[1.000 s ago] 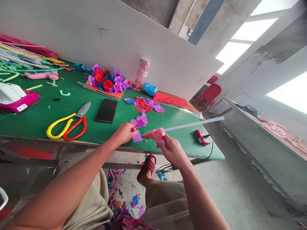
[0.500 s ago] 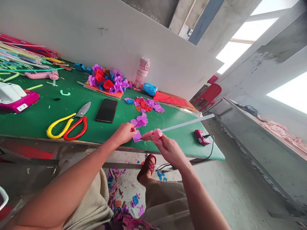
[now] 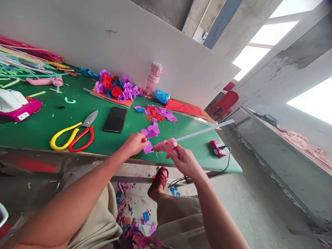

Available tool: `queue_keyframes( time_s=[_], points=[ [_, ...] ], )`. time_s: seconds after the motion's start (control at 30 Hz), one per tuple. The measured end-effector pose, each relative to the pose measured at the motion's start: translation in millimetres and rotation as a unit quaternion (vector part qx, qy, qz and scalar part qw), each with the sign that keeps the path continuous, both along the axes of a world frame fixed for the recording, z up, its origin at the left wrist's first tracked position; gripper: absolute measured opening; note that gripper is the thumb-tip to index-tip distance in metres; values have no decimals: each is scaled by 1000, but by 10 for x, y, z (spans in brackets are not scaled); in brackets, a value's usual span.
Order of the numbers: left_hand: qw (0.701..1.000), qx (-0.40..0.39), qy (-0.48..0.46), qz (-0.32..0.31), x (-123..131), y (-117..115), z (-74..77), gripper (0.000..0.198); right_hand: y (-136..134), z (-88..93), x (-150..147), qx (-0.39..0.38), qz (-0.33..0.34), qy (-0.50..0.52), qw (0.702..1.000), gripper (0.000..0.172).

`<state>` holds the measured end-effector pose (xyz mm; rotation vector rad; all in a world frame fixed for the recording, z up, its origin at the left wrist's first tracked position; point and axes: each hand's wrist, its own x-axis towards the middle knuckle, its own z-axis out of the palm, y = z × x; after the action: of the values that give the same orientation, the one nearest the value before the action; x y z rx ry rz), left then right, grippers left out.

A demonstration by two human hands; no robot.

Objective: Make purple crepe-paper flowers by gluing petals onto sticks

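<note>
My right hand (image 3: 186, 160) is closed round the handle of a pink glue gun (image 3: 166, 146), with a long clear glue stick (image 3: 204, 130) sticking out of its back. The gun's nozzle points left and meets the edge of a purple petal piece (image 3: 148, 147). That piece is pinched in the fingers of my left hand (image 3: 135, 143) near the front edge of the table. Just beyond it lie more purple petals (image 3: 151, 130) and a pile of red, purple and blue petals (image 3: 155, 113). Finished foam flowers (image 3: 118, 88) are heaped on an orange sheet at the back.
On the green table (image 3: 140, 121) are scissors (image 3: 77, 133), a phone (image 3: 115, 119), a pink bottle (image 3: 153, 79), a second glue gun (image 3: 45, 81) and bundled coloured sticks (image 3: 23, 62). A magenta power socket (image 3: 218, 148) with a black cord sits at right. Scraps litter the floor.
The glue gun has shifted slightly to the right and its glue stick tilts up a little more. My left hand stays on the purple petal piece.
</note>
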<state>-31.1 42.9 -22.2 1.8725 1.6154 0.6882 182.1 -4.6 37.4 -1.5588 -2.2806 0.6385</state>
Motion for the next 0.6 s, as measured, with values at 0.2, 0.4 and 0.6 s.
queue_keyframes(
  time_s=[0.2, 0.4, 0.6],
  points=[
    [1000, 4, -3, -2, -2, -2, 8, 11, 24, -57, -16, 5, 2, -45, 999, 26],
    [1000, 6, -8, -7, -3, 0, 5, 13, 21, -66, 29, 28, -20, -76, 997, 26],
    [1000, 0, -10, -4, -7, 5, -1, 12, 3, -36, 52, 8, -30, -9, 999, 26]
  ],
)
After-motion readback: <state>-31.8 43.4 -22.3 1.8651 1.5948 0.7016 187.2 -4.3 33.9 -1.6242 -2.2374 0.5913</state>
